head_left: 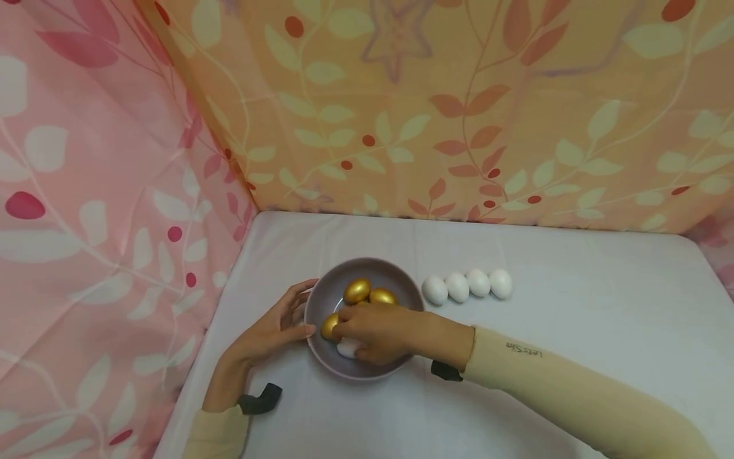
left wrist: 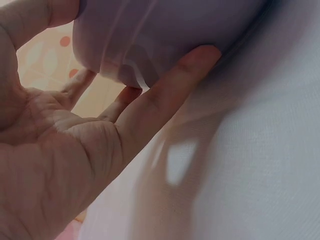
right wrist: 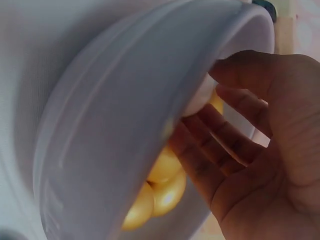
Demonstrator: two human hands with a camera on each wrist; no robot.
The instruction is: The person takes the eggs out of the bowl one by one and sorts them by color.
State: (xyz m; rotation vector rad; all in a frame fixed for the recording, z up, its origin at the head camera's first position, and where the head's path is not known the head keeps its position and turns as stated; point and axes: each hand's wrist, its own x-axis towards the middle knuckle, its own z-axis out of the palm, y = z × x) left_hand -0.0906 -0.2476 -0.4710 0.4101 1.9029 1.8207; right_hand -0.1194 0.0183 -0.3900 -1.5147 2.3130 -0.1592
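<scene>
A round mauve bowl [head_left: 367, 262] stands on the table with several golden eggs [head_left: 358, 291] and a white egg [head_left: 348, 347] inside. My right hand [head_left: 381, 331] reaches into it; thumb and fingertips are around the white egg [right wrist: 201, 96], which the right wrist view shows partly hidden by the fingers. Golden eggs [right wrist: 167, 192] lie beside that hand. At the bowl's left side, my left hand [head_left: 269, 328] rests its thumb near the rim. Its extended, spread fingers [left wrist: 165, 97] touch the outer wall of the bowl [left wrist: 150, 35].
Right of the bowl, a row of white eggs [head_left: 457, 287] lies on the white-covered table [head_left: 602, 306]. Patterned cloth hangs [head_left: 401, 127] behind the table and along its left side. Dark wrist mounts [head_left: 261, 399] stick out from both sleeves.
</scene>
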